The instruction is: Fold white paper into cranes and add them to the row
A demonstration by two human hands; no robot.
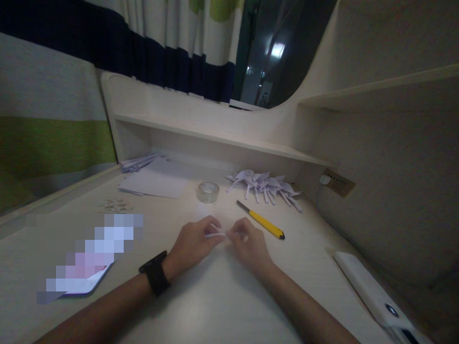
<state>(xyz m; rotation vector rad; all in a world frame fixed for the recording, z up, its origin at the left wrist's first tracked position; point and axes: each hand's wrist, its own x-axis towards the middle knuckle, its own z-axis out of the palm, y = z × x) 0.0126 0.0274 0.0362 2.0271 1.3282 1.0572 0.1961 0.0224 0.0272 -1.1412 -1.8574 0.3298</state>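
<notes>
Both of my hands meet at the middle of the desk [222, 296] and pinch a small strip of white paper [217, 233] between their fingertips. My left hand [193, 246], with a black watch on its wrist, grips the strip's left part. My right hand [247, 243] grips its right end. The paper is thin and partly hidden by my fingers. A yellow utility knife [263, 221] lies just beyond my right hand.
A roll of clear tape [208, 191] stands behind my hands. Several folded white paper pieces [265, 186] lie under the shelf at the back. Paper sheets [156, 179] sit back left, small scraps [116, 205] near them. A phone [86, 282] lies left, a white device [369, 286] right.
</notes>
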